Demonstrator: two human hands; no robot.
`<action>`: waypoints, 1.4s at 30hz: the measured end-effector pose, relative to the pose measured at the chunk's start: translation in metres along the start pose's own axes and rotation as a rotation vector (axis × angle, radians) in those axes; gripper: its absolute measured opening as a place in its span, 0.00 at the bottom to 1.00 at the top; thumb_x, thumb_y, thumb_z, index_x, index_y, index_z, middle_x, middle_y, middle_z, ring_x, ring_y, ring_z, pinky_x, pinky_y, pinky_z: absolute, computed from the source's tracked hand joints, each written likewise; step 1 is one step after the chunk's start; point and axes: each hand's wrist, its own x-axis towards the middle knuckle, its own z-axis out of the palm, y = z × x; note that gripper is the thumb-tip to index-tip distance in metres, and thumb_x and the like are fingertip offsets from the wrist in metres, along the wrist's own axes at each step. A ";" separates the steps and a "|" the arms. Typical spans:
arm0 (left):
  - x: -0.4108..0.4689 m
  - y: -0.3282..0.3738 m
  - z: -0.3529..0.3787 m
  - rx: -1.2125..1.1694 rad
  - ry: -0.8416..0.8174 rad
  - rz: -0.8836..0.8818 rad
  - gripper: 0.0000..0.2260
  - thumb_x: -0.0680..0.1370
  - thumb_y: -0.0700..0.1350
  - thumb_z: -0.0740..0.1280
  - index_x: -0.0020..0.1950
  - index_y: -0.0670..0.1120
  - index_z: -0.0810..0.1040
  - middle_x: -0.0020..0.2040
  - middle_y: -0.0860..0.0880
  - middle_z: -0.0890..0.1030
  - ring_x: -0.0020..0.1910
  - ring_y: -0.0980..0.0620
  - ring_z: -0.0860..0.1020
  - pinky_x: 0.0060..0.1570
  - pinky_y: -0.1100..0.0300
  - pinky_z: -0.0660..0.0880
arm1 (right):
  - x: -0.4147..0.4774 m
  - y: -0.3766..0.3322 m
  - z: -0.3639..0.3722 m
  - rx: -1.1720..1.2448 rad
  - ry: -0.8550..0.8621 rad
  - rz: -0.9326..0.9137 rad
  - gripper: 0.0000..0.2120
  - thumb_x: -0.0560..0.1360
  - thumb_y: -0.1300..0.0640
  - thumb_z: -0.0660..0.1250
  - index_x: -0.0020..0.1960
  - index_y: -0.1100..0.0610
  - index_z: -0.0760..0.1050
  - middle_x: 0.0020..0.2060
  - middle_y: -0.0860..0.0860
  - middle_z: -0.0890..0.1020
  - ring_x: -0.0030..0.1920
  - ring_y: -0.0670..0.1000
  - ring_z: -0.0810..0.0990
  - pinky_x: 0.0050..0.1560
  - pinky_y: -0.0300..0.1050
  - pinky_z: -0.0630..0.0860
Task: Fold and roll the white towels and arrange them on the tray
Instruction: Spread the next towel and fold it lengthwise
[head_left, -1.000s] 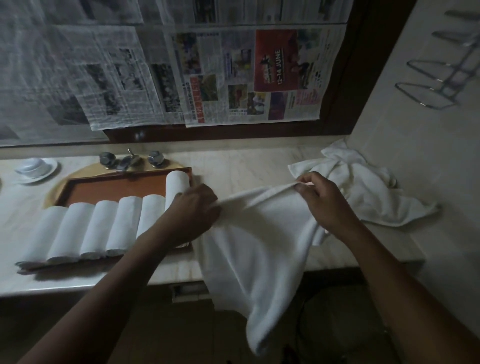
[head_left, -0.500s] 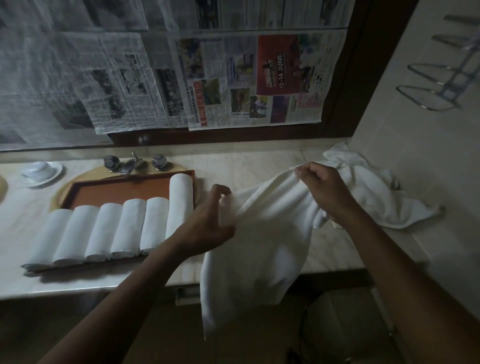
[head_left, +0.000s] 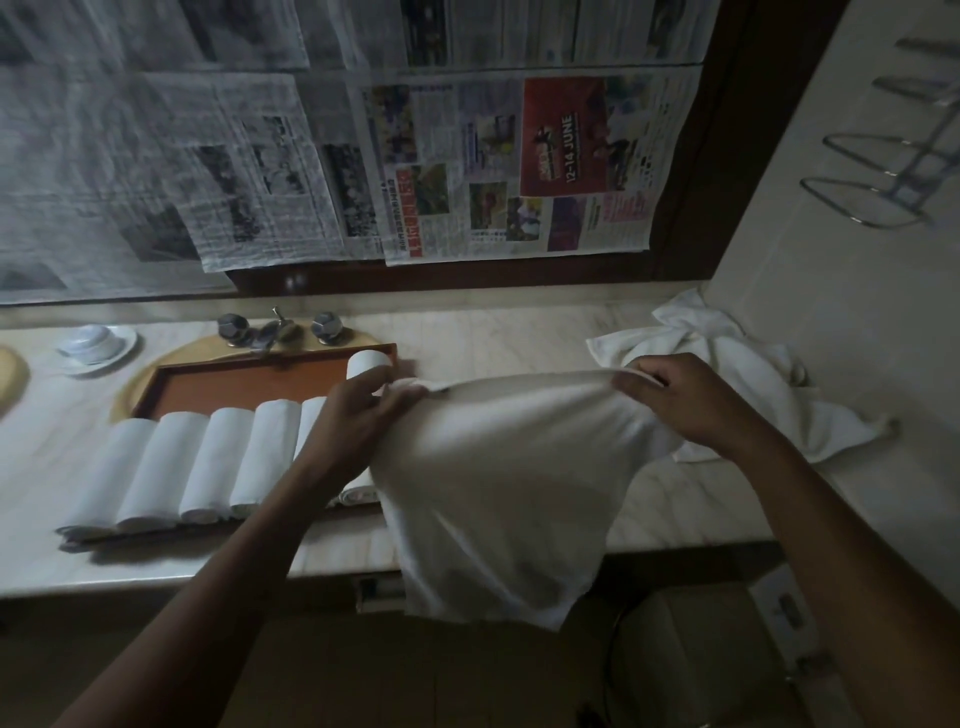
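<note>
Towel (head_left: 498, 467) now stretched wider between both hands (head_left: 358, 415) (head_left: 691, 400), newspaper (head_left: 561, 156) reads "12-14 JUNE"

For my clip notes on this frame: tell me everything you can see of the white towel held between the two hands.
The towel is plain white, soft terry-looking cloth, unfolded. Its top edge is stretched between the left hand, pinching one corner, and the right hand, gripping the other end. The rest sags in loose folds over the front edge of the counter, its lower end hanging below.

Bathroom, marble counter (head_left: 519, 332), taps (head_left: 275, 330), wall rack (head_left: 883, 171)
</note>
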 end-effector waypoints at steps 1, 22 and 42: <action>-0.002 0.001 0.001 -0.005 0.014 -0.023 0.09 0.82 0.49 0.70 0.46 0.46 0.84 0.35 0.59 0.83 0.33 0.64 0.78 0.32 0.69 0.71 | 0.000 0.003 -0.002 -0.019 0.016 0.003 0.21 0.81 0.45 0.67 0.35 0.55 0.74 0.29 0.47 0.74 0.31 0.44 0.72 0.37 0.42 0.69; 0.009 -0.019 -0.003 0.163 -0.059 0.056 0.05 0.76 0.47 0.72 0.52 0.50 0.83 0.38 0.50 0.84 0.37 0.50 0.82 0.37 0.54 0.77 | 0.003 0.028 -0.003 0.092 -0.003 -0.007 0.07 0.79 0.59 0.72 0.55 0.50 0.84 0.49 0.41 0.86 0.53 0.38 0.82 0.53 0.31 0.74; -0.062 -0.090 0.042 -0.336 -0.478 -0.589 0.10 0.83 0.42 0.65 0.52 0.35 0.79 0.43 0.40 0.82 0.40 0.43 0.82 0.36 0.55 0.79 | -0.056 0.143 0.016 -0.082 -0.291 0.330 0.40 0.63 0.24 0.73 0.38 0.65 0.76 0.33 0.51 0.79 0.36 0.50 0.79 0.40 0.48 0.71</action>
